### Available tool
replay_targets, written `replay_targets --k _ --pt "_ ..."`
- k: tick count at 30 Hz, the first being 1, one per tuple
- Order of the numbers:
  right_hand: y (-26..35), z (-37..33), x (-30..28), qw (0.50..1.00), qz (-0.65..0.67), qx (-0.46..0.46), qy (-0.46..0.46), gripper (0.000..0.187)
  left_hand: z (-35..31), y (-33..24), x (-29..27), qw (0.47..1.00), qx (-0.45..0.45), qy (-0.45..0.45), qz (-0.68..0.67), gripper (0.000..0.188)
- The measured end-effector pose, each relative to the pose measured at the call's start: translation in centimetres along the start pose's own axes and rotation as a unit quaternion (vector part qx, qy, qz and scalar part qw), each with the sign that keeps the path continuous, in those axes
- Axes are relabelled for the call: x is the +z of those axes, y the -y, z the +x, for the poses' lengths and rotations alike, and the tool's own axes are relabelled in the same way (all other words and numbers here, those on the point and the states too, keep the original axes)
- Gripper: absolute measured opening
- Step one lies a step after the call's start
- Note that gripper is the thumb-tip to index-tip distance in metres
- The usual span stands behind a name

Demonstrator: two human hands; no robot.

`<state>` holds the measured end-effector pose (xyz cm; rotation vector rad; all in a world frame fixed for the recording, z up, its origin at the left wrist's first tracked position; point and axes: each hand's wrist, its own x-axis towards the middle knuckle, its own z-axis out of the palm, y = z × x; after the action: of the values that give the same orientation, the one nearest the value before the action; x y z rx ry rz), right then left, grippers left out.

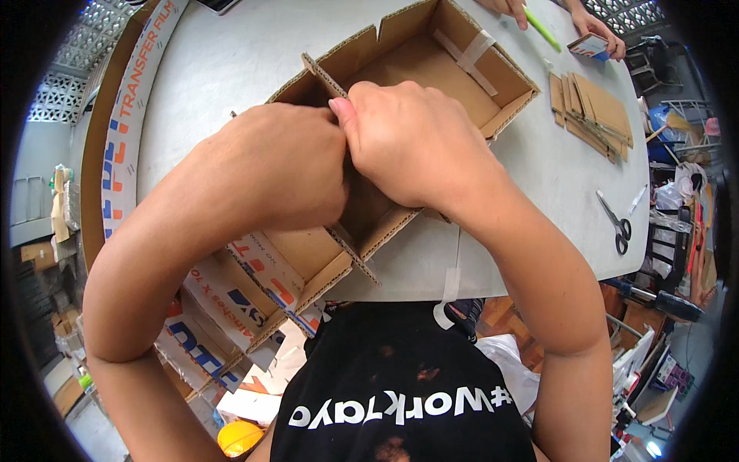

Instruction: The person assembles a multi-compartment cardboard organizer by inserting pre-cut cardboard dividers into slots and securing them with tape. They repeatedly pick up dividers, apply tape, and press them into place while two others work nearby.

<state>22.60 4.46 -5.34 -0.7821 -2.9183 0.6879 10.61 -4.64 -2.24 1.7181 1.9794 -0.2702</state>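
Observation:
A long brown cardboard box [362,58] lies slantwise over the table, split into compartments by upright cardboard dividers. My left hand [281,165] and my right hand [416,142] meet over its middle, both closed with knuckles up. They appear to pinch one cardboard divider [327,75], whose far end sticks up beyond my knuckles; most of the fingertips are hidden. At the near left end, more slotted dividers [258,269] cross the box, with printed tape on their faces. Clear tape [471,54] runs over the inside of the far compartment.
Black-handled scissors [618,227] and a stack of cut cardboard pieces [596,112] lie on the table's right. At the far right, another person's hands hold a green cutter [543,29] and a small cardboard piece [589,46]. A tape strip [450,296] hangs off the near edge.

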Motion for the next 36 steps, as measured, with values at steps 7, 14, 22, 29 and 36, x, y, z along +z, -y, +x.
replay_targets --k 7,14,22,29,36 --pt "-0.2 0.1 -0.5 0.999 0.023 0.017 0.035 0.046 0.0 -0.1 0.6 0.997 0.039 -0.011 0.066 0.028" --pt "-0.7 0.4 -0.2 0.995 0.09 0.036 0.029 0.048 0.0 -1.5 2.7 0.983 0.1 -0.007 0.155 0.03" --pt "-1.2 0.2 -1.1 0.99 0.124 0.031 0.065 0.049 -0.9 -4.4 0.5 0.986 0.107 0.115 0.054 0.041" --pt "-1.6 -0.6 -1.3 0.992 0.113 -0.008 0.046 0.044 -2.0 -4.5 0.7 0.99 0.078 0.053 0.102 0.053" --pt "-5.5 -0.9 -2.0 0.867 0.277 -0.103 -0.401 0.024 -1.5 -8.2 -0.6 0.959 -0.012 0.126 0.253 0.065"
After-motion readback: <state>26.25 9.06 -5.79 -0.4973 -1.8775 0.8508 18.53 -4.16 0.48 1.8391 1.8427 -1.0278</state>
